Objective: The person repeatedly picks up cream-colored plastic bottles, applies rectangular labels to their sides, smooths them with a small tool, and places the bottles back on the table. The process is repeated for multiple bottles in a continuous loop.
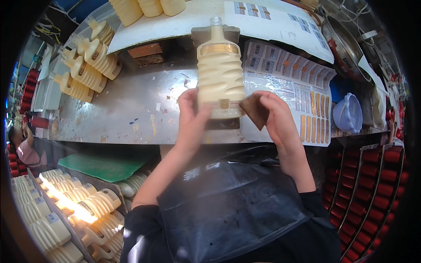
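Cream ribbed bottles (66,219) fill the crates at the lower left, and we note more of them lying (87,65) at the far left of the steel bench (127,109). A green board (103,165) sits below the bench edge. At centre, one bottle (220,72) lies on the bench with its neck pointing away from us and a gold band near the shoulder. Our left hand (191,117) grips its base from the left, fingers curled against the side. Our right hand (274,115) pinches a small brown card (255,111) against the base's right edge. Sheets of stickers (298,87) lie just right of the bottle, partly under it. Further right we record a pale blue tub (347,113), and red caps (372,184) racked at the lower right.
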A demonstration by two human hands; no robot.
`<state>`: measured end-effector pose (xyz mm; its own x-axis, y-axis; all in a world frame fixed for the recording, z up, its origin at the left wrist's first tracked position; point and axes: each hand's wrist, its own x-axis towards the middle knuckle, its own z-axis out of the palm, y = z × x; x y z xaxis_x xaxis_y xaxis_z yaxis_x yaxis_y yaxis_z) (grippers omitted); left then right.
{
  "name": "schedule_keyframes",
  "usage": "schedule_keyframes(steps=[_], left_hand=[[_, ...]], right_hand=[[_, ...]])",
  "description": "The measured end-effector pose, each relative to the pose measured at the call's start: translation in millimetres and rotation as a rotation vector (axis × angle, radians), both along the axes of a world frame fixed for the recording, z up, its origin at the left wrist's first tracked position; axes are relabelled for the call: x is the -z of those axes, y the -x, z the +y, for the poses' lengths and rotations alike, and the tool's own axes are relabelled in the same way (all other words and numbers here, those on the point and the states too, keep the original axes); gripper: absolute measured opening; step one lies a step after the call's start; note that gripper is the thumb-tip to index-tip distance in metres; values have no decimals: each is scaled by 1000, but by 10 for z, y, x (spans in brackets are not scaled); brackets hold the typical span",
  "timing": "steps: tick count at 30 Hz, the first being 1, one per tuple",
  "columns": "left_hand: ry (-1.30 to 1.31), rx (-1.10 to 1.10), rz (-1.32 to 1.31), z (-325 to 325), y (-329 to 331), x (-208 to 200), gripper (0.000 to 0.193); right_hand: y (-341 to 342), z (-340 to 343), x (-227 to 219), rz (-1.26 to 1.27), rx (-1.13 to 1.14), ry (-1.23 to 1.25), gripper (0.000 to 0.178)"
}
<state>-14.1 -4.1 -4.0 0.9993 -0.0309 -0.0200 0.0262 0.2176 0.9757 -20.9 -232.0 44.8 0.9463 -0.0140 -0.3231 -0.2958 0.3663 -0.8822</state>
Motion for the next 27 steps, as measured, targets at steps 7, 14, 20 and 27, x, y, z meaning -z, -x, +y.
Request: schedule_keyframes(steps=[7,14,20,27], left_hand=[[-92,38,-75,62,2,125,73],[-540,-74,-291,78,-31,131,81],[-732,-178,-520,-22,-7,-8,86],[-721,-174,-478,-47,0,-15,86]], right_hand=[[289,371,-148,-419,-108,945,24],[302,165,-207,-102,104,721,24],[279,201,-252,-346,78,1020,22],[142,117,-169,-771,-17,992,29]])
